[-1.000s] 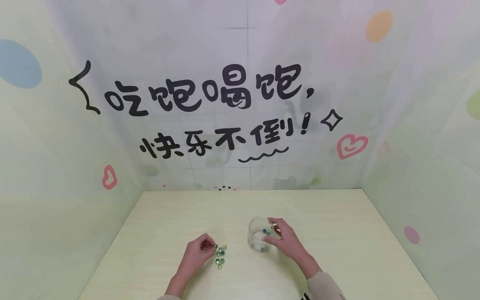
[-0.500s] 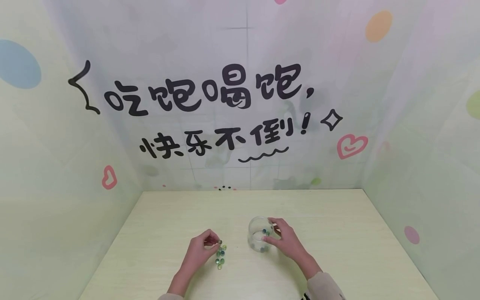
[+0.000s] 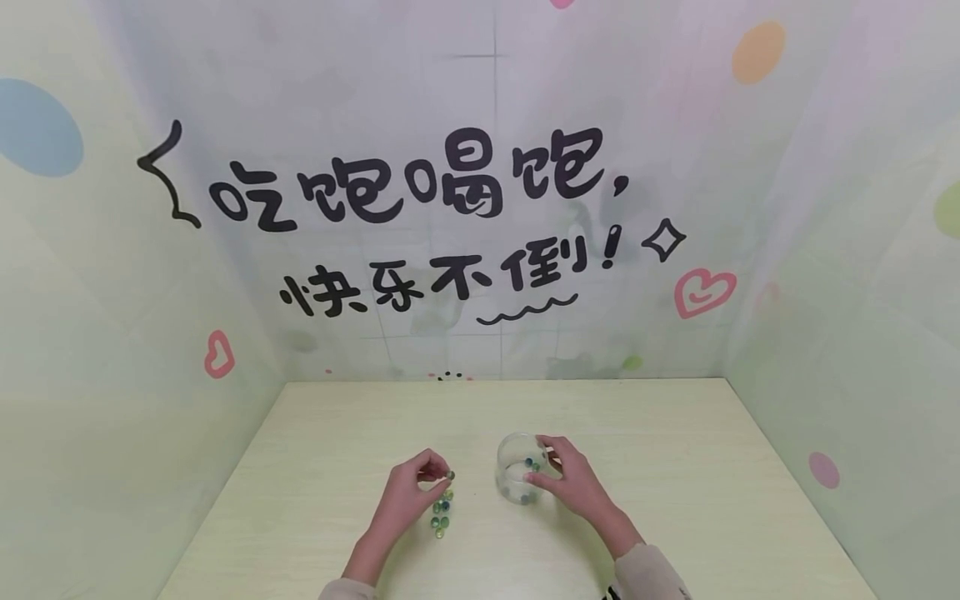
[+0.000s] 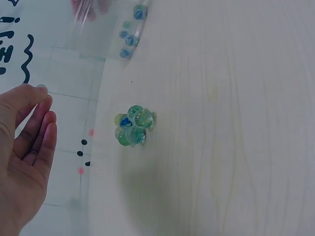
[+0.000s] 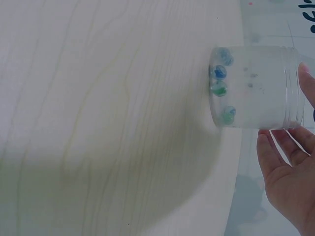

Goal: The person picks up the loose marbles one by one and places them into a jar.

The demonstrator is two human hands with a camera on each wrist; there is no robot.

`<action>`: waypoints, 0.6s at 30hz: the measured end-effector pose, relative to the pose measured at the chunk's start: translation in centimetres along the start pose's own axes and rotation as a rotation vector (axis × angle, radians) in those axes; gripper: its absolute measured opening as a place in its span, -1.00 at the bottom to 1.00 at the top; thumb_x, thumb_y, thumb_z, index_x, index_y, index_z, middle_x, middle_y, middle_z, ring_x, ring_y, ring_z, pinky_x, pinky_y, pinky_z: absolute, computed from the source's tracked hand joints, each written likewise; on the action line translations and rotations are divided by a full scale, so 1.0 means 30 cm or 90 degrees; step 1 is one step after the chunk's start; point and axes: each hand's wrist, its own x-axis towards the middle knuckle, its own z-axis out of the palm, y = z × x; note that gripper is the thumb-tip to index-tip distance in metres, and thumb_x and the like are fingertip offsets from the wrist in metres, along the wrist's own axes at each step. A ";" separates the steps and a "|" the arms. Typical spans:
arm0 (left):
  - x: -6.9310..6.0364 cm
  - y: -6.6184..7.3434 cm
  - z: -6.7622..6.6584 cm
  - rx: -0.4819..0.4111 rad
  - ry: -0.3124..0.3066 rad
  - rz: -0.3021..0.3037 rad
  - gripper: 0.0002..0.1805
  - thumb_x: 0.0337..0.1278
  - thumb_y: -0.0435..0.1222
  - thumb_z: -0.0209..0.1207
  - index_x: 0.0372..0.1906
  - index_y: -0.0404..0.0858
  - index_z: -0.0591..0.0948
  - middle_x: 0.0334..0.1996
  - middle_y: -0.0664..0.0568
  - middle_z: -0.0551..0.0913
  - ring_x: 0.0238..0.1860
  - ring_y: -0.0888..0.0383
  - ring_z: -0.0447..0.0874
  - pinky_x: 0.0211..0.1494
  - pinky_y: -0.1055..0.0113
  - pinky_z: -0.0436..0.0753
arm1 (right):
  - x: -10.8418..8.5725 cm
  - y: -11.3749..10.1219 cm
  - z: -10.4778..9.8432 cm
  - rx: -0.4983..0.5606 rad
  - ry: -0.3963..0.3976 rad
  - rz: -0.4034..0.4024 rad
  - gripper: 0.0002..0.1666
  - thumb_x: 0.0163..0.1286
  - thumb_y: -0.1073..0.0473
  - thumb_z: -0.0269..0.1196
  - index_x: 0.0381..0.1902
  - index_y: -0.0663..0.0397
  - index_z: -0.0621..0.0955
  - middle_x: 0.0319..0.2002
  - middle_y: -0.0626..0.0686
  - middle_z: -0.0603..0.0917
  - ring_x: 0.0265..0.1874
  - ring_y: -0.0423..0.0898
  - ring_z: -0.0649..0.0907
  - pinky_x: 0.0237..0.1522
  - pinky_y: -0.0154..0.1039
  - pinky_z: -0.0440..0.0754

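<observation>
Between thumb and fingertips my left hand (image 3: 408, 492) pinches a dark glassy marble (image 3: 450, 475), just above a cluster of green and blue marbles (image 3: 445, 522) on the table. In the left wrist view the left hand (image 4: 29, 142) is raised beside that cluster (image 4: 134, 125), and only a sliver of the pinched marble (image 4: 42, 87) shows. My right hand (image 3: 581, 487) grips the rim area of a clear round jar (image 3: 513, 483). Several blue and green marbles (image 5: 219, 88) lie at the bottom of the upright jar (image 5: 266, 93) in the right wrist view.
The pale wooden table (image 3: 337, 417) meets a white printed backdrop (image 3: 375, 350) at its far edge. Fabric walls (image 3: 862, 375) stand along both sides of the table.
The left hand has moved a little right and away from the body, carrying the pinched marble past the far end of the cluster. The right hand and jar have stayed in place.
</observation>
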 end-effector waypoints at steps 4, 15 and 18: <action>0.009 0.012 0.006 -0.005 0.001 0.014 -0.82 0.07 -0.43 0.35 -0.31 -0.12 0.61 -0.33 0.15 0.69 -0.22 0.29 0.64 -0.07 0.44 0.70 | 0.001 0.000 -0.001 0.007 -0.001 0.000 -0.24 0.23 0.10 0.44 0.30 0.30 0.43 0.21 0.26 0.52 0.14 0.20 0.59 0.27 0.05 0.55; 0.033 0.042 0.016 -0.013 -0.011 0.034 -0.82 0.08 -0.43 0.35 -0.32 -0.11 0.61 -0.34 0.15 0.68 -0.22 0.27 0.64 0.01 0.14 0.73 | 0.002 0.004 0.003 0.000 0.000 -0.003 -0.23 0.22 0.10 0.45 0.29 0.30 0.43 0.19 0.26 0.53 0.12 0.19 0.59 0.26 0.05 0.56; 0.041 0.052 0.018 -0.006 -0.014 0.037 -0.83 0.09 -0.42 0.35 -0.31 -0.11 0.61 -0.34 0.16 0.67 -0.22 0.26 0.64 0.00 0.19 0.74 | 0.003 0.002 0.002 0.006 0.001 -0.001 -0.24 0.22 0.11 0.45 0.30 0.30 0.43 0.19 0.25 0.53 0.12 0.18 0.59 0.27 0.04 0.55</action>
